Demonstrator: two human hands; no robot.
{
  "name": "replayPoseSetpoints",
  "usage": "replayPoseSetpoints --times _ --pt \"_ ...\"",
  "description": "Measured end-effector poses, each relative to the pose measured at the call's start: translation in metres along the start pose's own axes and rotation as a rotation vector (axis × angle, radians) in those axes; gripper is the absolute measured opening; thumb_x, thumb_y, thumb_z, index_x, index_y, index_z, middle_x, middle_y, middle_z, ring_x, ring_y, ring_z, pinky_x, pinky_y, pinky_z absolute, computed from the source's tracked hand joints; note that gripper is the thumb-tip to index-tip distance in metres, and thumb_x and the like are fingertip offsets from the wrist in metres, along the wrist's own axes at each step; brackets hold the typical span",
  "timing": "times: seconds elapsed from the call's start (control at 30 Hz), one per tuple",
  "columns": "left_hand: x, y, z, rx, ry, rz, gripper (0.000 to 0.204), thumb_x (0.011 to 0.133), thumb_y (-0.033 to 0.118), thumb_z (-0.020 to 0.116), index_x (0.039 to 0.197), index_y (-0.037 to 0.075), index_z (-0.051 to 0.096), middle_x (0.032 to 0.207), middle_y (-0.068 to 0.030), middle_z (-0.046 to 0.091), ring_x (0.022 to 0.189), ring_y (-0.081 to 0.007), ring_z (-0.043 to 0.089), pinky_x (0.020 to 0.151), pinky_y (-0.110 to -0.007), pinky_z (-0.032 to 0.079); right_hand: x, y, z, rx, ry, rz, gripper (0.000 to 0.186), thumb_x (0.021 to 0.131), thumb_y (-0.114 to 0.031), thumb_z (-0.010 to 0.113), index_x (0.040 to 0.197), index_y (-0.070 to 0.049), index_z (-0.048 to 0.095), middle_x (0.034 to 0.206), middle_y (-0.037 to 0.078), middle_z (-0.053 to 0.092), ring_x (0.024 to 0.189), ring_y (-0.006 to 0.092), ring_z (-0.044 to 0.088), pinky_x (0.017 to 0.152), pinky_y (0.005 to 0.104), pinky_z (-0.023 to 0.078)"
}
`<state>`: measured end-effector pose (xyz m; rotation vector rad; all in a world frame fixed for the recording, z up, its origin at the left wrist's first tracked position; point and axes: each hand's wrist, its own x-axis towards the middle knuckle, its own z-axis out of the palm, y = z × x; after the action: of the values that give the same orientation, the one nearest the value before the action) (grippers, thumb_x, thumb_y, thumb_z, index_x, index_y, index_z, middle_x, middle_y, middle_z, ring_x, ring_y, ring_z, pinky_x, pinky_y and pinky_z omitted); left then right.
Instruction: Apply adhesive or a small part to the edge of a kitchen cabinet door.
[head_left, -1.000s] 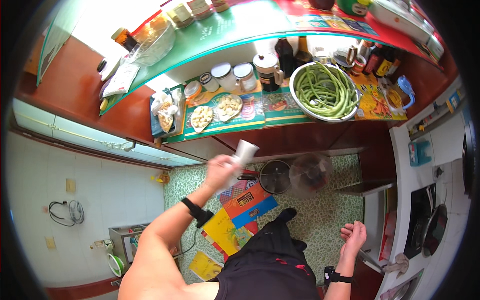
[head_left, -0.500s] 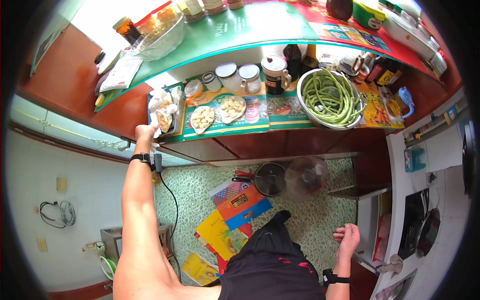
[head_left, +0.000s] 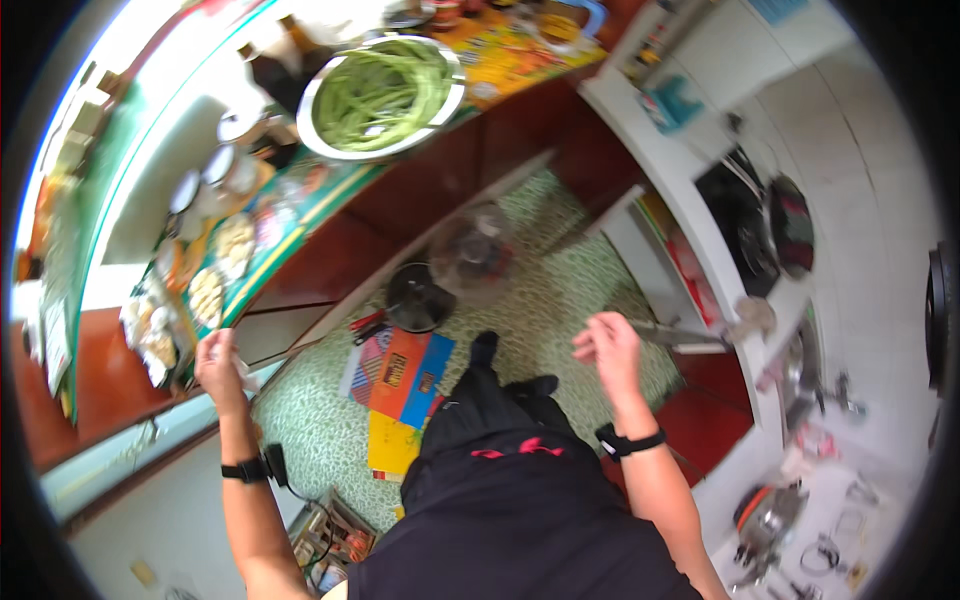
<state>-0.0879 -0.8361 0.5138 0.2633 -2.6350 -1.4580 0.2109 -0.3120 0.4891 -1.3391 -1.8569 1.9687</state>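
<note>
My left hand (head_left: pixel 219 372) is beside the front edge of the counter, its fingers closed. A thin, crumpled white scrap (head_left: pixel 243 374), tissue or plastic, shows at its fingers; blur hides which. My right hand (head_left: pixel 612 350) hangs in the air over the floor, fingers loosely bent and apart, holding nothing. Nearest the left hand are two plates of pale peeled cloves, a nearer plate (head_left: pixel 206 297) and a farther plate (head_left: pixel 236 246). To their left sits a tray with white bulbs and scraps (head_left: pixel 152 335). A metal bowl of long green beans (head_left: pixel 380 95) stands farther along.
Lidded jars (head_left: pixel 228 170) and dark bottles (head_left: pixel 270 75) line the counter's back. On the floor lie a dark pan (head_left: pixel 420 298), a clear plastic bowl (head_left: pixel 473 248) and flat colourful packaging (head_left: pixel 402 375). A cabinet door (head_left: pixel 590 222) stands open at right, below the stove (head_left: pixel 740 225).
The view has swung round to the right. My left hand has drawn back from the tray with a white scrap; my right hand has risen and its fingers have loosened.
</note>
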Motion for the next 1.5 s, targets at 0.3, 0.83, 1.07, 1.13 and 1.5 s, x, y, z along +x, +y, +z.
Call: replayPoseSetpoints --times 0.3,0.83,1.07,1.13,1.5 --pt "-0.183 0.149 0.231 -0.825 -1.251 -0.786 0.044 0.091 0.019 0.055 0.130 0.000 0.056 0.111 -0.0101 0.065 0.105 -0.0215 0.061 0.095 -0.039 0.048 -0.021 -0.016 -0.023 0.126 0.067 -0.011 0.016 0.102 -0.019 0.057 0.099 -0.003 0.060 0.077 0.007 0.070 0.057 0.0115 0.064 0.051 0.0234 0.051" --pt "-0.321 0.113 0.416 -0.090 -1.560 -0.688 0.020 0.093 0.007 0.069 0.110 -0.001 0.066 0.096 -0.0073 0.071 0.080 -0.0185 0.071 0.072 -0.032 0.058 -0.071 0.084 -0.127 0.271 0.378 0.124 0.015 0.103 -0.016 0.054 0.099 -0.003 0.060 0.076 0.009 0.068 0.058 0.0129 0.065 0.053 0.0243 0.052" --pt "-0.434 0.122 0.512 0.026 -1.538 0.077 0.022 0.086 0.010 0.071 0.105 -0.001 0.071 0.085 -0.0108 0.071 0.073 -0.0194 0.066 0.068 -0.033 0.052 -0.045 0.138 -0.192 0.325 0.461 0.198 0.015 0.103 -0.015 0.055 0.100 -0.002 0.060 0.076 0.008 0.068 0.058 0.0124 0.064 0.052 0.0242 0.052" --pt "-0.458 0.137 0.541 0.083 -1.505 0.255 0.023 0.086 0.009 0.071 0.107 0.000 0.070 0.087 -0.0137 0.070 0.075 -0.0253 0.067 0.070 -0.035 0.052 -0.031 0.150 -0.211 0.355 0.487 0.174 0.015 0.103 -0.015 0.057 0.099 0.000 0.060 0.075 0.008 0.068 0.056 0.0127 0.063 0.052 0.0254 0.052" --pt "-0.556 0.147 0.604 0.067 -1.475 0.836 0.036 0.087 0.006 0.064 0.123 0.003 0.064 0.112 -0.0150 0.066 0.099 -0.0375 0.063 0.087 -0.044 0.054 -0.015 0.218 -0.296 0.405 0.479 0.292 0.014 0.102 -0.014 0.057 0.103 0.000 0.061 0.077 0.010 0.069 0.058 0.0133 0.065 0.054 0.0256 0.053"
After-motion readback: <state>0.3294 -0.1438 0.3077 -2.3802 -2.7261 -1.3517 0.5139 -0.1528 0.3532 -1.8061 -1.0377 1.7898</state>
